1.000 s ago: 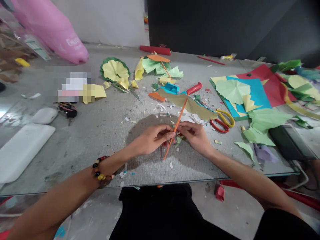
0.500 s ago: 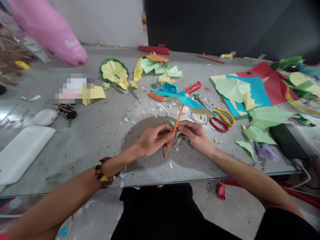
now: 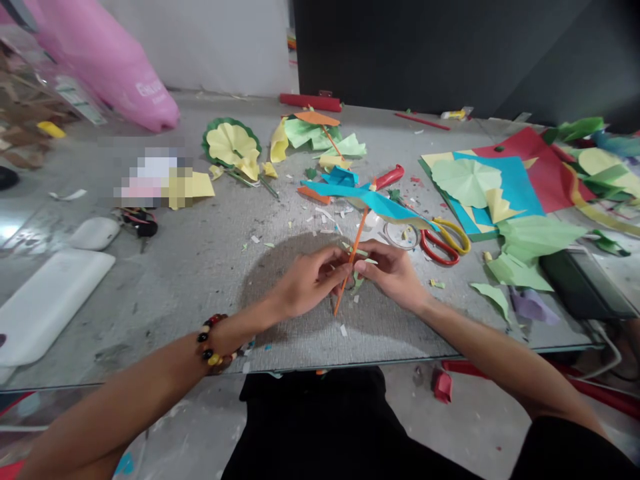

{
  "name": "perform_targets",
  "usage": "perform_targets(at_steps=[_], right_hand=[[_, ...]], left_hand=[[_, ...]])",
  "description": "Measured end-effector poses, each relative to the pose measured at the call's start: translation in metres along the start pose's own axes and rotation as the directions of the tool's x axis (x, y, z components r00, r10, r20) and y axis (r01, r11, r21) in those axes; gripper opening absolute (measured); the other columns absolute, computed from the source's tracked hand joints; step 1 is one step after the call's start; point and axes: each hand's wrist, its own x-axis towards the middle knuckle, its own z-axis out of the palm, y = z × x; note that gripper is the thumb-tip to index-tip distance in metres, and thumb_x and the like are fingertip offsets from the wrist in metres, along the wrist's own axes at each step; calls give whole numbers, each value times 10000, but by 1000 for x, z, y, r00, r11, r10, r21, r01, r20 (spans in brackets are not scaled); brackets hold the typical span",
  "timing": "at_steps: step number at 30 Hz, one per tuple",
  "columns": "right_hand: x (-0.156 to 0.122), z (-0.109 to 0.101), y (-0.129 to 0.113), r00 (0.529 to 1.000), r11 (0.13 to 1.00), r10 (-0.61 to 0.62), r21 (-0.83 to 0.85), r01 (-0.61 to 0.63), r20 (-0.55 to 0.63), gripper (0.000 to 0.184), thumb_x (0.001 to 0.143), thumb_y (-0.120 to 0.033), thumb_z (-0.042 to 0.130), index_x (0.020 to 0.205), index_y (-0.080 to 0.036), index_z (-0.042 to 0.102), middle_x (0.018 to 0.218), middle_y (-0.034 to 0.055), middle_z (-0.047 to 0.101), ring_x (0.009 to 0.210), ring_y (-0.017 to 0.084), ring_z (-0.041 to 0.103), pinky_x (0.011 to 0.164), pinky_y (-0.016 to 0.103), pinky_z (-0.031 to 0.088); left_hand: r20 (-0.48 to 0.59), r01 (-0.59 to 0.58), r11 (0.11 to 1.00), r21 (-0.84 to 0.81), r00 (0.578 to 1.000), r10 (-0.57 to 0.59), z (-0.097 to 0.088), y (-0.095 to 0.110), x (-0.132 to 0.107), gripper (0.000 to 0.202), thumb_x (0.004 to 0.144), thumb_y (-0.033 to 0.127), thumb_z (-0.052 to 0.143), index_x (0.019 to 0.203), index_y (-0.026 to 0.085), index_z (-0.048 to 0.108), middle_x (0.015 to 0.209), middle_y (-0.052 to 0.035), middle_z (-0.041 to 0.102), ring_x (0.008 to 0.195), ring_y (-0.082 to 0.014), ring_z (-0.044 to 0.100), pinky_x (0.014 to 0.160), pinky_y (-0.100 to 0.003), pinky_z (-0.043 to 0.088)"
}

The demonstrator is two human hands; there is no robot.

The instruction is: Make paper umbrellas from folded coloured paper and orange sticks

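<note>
A paper umbrella with a blue canopy and a thin orange stick stands tilted in front of me, stick end down toward the table. My left hand is closed, its thumb and fingers pinching the lower stick. On the other side my right hand is closed too, thumb and forefinger pinching a small piece of light green paper next to the stick. The fingertips of both hands almost meet there, partly hiding the stick. Red-and-yellow-handled scissors lie right of the canopy, which covers part of them.
Colored paper sheets and pale green paper lie at the right near a black device. A yellow-and-green paper piece and a small orange umbrella lie farther back. A white power bank-like block lies left.
The stick's lower end has shifted slightly right, and the canopy tilts a little differently. My right thumb has moved down beside the stick, showing more green paper. Both hands stay at the stick.
</note>
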Motion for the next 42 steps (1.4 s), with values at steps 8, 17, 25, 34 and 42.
perform_targets(at_steps=[8,17,25,34,42], right_hand=[[-3,7,-15,987,999,6,-52,-15,-158,189,719,-345,849,752,-191,744,687,-3,678,597,93,575,542,226,473],[-7,4,-19,981,978,-159,-157,141,-110,73,842,-296,757,835,-228,782,739,-8,699,616,88,592,540,218,475],[-6,1,-16,984,983,-164,-88,158,-67,118,863,-353,746,907,-262,806,832,13,734,783,135,647,675,265,526],[-5,-1,-16,970,970,-238,-39,240,45,126,919,-279,697,975,-296,809,781,1,704,730,117,611,661,275,502],[-11,-1,-7,982,980,-189,-65,189,2,148,893,-344,717,1016,-348,800,901,15,724,824,165,660,713,326,560]], left_hand=[[-5,-75,987,144,997,76,8,10,-3,97,1006,273,548,992,185,586,857,29,688,579,-49,657,562,-143,527],[-19,-98,991,94,995,100,9,5,-5,129,1017,309,526,1049,192,569,767,40,642,565,-77,661,538,-165,535],[-37,-102,993,64,994,104,6,13,-1,156,1004,320,553,975,180,615,817,4,656,659,-83,617,596,-169,492],[29,-38,975,-219,999,45,4,11,3,376,1003,453,560,796,145,620,599,21,567,484,-67,527,475,-170,439],[10,27,960,-280,1000,-26,5,15,-1,332,988,421,598,803,149,633,590,20,621,474,-82,605,449,-166,506]])
